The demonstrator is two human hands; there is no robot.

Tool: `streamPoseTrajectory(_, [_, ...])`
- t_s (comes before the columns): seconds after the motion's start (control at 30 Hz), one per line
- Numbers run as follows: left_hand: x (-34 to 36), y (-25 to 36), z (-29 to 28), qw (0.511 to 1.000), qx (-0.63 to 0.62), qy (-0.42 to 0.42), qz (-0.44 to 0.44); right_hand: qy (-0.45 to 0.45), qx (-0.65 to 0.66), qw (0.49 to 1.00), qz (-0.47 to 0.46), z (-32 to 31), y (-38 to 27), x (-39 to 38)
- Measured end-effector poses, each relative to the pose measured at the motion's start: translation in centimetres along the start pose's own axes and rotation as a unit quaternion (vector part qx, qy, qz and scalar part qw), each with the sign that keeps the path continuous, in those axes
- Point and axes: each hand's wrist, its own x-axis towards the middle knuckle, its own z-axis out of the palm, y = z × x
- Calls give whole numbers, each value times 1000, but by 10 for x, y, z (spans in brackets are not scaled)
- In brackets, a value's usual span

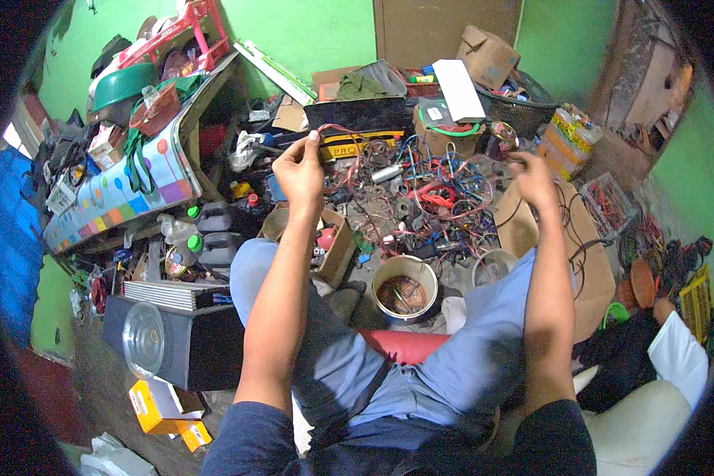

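Observation:
Raised before me, my left hand [300, 170] has its thumb and fingers pinched together on a thin red wire [343, 129]. From its fingertips the wire arcs right and drops toward a tangle of coloured wires [444, 178] on the floor. My right hand [533, 178] is also raised, apart from the left, with fingers curled closed; what they hold is too small and blurred to make out. Beside that hand, a black cable [567, 210] loops over a piece of cardboard [596, 274]. A round bucket [404, 270] with wire pieces inside stands between my knees.
At the left knee is an open cardboard box [337, 254] with mixed parts. A black speaker box [186, 337] stands left, an orange carton [157, 406] below it. Plastic jugs [218, 247] sit by a colourful-sided table [135, 186]. A person's light-clad leg [650, 424] is at lower right.

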Motion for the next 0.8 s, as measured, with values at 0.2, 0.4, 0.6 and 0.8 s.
streamPoseTrajectory(0.2, [-25, -4, 13, 995, 47, -79, 25, -122, 198, 969, -81, 21, -145, -47])
streamPoseTrajectory(0.4, [-56, 1, 31, 986, 66, -154, 18, -213, 232, 949, -25, 49, -176, -77])
streamPoseTrajectory(0.6, [-68, -8, 45, 989, -13, -149, -19, -182, 229, 954, -61, 71, -167, -82])
streamPoseTrajectory(0.8, [-56, -12, 43, 989, -33, -129, -70, -218, 292, 931, 28, 51, -166, -73])
